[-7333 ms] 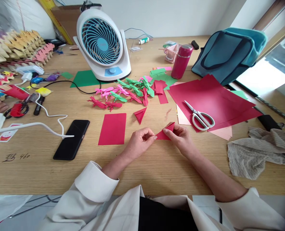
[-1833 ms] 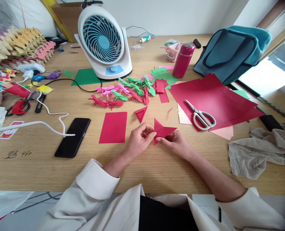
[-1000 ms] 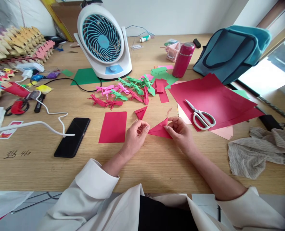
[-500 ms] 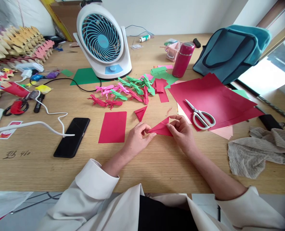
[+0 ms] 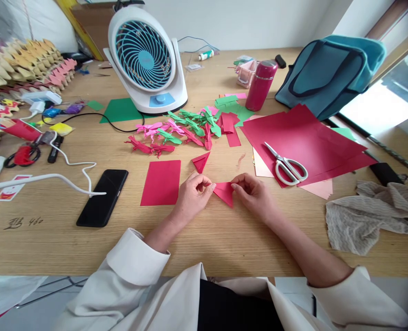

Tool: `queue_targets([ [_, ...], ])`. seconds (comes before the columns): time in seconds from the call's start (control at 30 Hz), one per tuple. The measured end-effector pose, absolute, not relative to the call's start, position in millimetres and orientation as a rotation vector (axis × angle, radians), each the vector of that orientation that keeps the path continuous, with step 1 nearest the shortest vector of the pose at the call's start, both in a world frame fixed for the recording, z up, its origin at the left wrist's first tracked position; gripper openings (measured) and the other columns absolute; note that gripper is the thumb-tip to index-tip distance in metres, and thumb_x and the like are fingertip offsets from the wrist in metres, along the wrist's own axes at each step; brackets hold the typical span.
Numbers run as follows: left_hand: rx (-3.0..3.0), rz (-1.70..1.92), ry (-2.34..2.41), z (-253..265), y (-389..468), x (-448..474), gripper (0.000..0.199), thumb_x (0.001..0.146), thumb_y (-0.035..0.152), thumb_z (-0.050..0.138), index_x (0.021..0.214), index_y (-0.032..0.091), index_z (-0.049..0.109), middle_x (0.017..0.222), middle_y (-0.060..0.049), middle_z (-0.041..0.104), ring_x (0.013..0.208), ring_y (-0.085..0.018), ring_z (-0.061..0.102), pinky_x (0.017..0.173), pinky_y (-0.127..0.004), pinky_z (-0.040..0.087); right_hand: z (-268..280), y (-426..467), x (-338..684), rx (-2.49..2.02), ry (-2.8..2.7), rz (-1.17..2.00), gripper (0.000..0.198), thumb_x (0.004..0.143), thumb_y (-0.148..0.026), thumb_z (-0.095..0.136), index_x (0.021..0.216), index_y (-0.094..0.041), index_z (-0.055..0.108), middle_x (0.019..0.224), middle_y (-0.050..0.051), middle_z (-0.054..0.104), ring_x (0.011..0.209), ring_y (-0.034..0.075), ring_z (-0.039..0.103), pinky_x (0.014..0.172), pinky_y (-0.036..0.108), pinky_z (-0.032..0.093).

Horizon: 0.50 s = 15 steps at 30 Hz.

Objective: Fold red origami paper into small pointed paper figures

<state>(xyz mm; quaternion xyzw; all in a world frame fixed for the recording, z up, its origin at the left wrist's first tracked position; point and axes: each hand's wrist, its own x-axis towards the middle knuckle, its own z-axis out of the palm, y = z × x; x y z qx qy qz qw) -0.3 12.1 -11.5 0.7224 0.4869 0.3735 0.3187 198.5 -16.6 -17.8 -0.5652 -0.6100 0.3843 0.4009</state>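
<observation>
Folded red paper triangle (image 5: 225,193) sits between both hands, near side of wooden table (image 5: 221,246), one corner toward the wearer. Left hand (image 5: 193,195): thumb and fingers pinching its left corner. Right hand (image 5: 254,194): fingertips pinching its right edge. Smaller folded piece (image 5: 200,162) just beyond left hand; flat red rectangle (image 5: 161,183) beside it.

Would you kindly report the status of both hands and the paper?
Left hand, right hand: both pinching folded red paper. Small red triangle lying just beyond. Scissors off right.
</observation>
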Motion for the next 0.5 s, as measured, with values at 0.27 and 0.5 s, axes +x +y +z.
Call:
queue_targets([
  [0.27,2.008,0.878,1.323,-7.9,16.5,-6.7,0.017,0.081,0.017,0.059,0.065,0.017,0.053,0.069,0.002,0.057,0.067,-0.011,0.051,0.066,-0.023,0.040,-14.7,-18.7,199.7,-1.467,-1.728,0.724,0.008,0.088,-0.021,0.056,0.084,-0.018,0.062,0.061,-0.004,0.050,0.054,0.010,0.044,0.053,0.023,0.034],
  [0.5,2.106,0.802,1.334,-12.3,17.4,-9.6,0.014,0.082,0.016,0.058,0.069,0.018,0.054,0.076,0.000,0.064,0.072,-0.013,0.058,0.069,-0.026,0.043,-10.1,-20.0,199.9,-1.235,-1.940,0.627,0.017,0.092,-0.014,0.049,0.098,-0.017,0.065,0.093,0.006,0.060,0.082,0.015,0.059,0.072,0.028,0.047],
])
